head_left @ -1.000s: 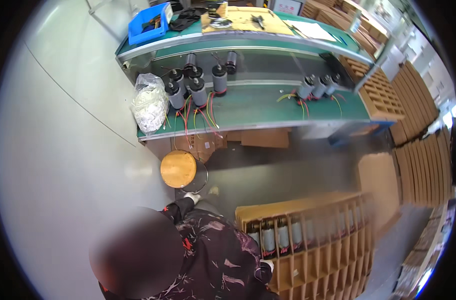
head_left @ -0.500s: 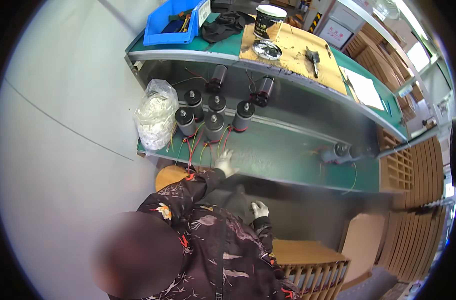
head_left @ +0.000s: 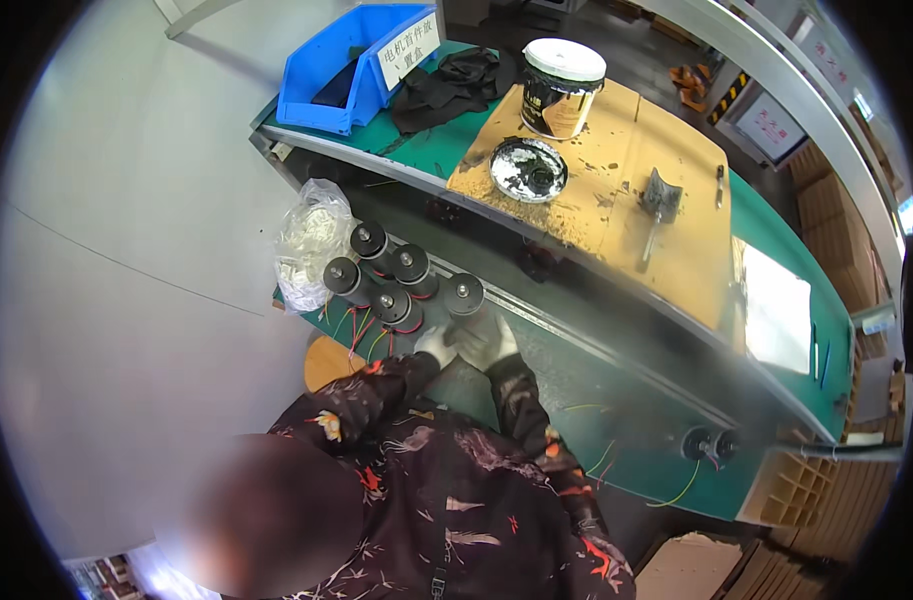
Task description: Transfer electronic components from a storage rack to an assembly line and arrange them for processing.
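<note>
Both my hands wear white gloves and meet at the lower near side of an upright electric motor with a black round top and a short shaft. My right hand is closed round the motor's lower right side. My left hand is closed close beside its base; what its fingers hold is hidden. Just left, several similar motors stand upright in a group, with red, yellow and green wires trailing toward the shelf's near edge. The held motor's wires are not visible.
A clear bag of white pieces sits left of the motors on the green lower shelf. Two more motors are at its right end. Above hangs the upper bench, bearing a blue bin, paint bucket, lid and brush.
My right hand has come up from beside my body to the rightmost motor. My left hand has moved in beside it. The view has shifted, bringing the upper bench nearer.
</note>
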{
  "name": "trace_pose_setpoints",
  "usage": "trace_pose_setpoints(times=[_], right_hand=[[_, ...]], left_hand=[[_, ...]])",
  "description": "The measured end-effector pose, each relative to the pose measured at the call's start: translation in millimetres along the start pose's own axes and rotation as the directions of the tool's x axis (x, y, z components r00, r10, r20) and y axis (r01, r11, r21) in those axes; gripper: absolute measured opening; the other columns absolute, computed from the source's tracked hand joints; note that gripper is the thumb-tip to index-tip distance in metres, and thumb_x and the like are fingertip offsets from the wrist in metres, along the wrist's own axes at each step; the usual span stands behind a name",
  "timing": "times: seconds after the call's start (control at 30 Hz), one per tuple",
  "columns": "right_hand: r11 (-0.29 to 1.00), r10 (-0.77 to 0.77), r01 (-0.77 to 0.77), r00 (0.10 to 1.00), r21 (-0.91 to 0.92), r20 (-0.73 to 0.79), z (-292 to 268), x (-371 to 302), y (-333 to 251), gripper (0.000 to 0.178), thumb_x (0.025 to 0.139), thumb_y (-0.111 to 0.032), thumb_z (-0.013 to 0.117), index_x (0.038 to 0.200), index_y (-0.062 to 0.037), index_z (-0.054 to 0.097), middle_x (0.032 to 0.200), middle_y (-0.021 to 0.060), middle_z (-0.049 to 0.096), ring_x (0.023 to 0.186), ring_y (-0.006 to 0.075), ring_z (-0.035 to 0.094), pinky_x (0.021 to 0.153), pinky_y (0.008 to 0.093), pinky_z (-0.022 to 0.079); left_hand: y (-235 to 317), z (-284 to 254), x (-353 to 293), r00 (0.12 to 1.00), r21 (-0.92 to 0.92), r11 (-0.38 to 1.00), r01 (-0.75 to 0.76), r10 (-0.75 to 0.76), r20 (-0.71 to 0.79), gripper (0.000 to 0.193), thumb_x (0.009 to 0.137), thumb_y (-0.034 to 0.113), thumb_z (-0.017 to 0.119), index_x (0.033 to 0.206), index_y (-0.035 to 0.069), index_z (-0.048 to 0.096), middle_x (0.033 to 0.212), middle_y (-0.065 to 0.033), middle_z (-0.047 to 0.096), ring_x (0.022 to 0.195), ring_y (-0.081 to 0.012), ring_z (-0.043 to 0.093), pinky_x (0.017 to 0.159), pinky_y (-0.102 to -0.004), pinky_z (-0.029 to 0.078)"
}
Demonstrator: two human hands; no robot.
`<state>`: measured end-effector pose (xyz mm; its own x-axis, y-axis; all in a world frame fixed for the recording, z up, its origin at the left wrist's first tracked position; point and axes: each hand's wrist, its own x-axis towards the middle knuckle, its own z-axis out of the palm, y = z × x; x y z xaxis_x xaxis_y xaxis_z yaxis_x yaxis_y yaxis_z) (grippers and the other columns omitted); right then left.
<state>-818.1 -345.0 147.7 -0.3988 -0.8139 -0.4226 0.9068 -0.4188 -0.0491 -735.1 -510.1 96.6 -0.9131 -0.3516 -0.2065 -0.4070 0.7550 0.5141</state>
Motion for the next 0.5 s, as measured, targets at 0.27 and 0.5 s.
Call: trace_pose_setpoints(times=[0.27,0.5], right_hand=[[0.909,-0.063,0.201,0.933,0.365,-0.355,2,108,-23,0.065,0.083,-0.069,0.046,0.126,-0.0212,0.057,0.132,0.0045,0.057,0.124,0.0312,0.049,0.099,0.0589,0.038],[0.879,-0.443,0.477,0.821,0.005,-0.36,-44,75,38,0.063,0.079,-0.065,0.061,0.123,-0.0194,0.059,0.11,0.0055,0.065,0.102,0.0264,0.061,0.087,0.0468,0.051]], left_hand=[[-68,-46,-13,0.69,-0.795,0.016,0.606,-0.507,0.516,0.064,0.089,0.049,0.054,0.125,-0.003,0.054,0.112,-0.023,0.065,0.113,-0.0387,0.059,0.098,-0.0498,0.045],[-46,-106,29,0.656,-0.595,-0.594,0.541,-0.144,0.741,0.069,0.085,0.061,0.05,0.129,0.008,0.051,0.13,-0.0216,0.05,0.116,-0.0405,0.052,0.099,-0.0558,0.044]])
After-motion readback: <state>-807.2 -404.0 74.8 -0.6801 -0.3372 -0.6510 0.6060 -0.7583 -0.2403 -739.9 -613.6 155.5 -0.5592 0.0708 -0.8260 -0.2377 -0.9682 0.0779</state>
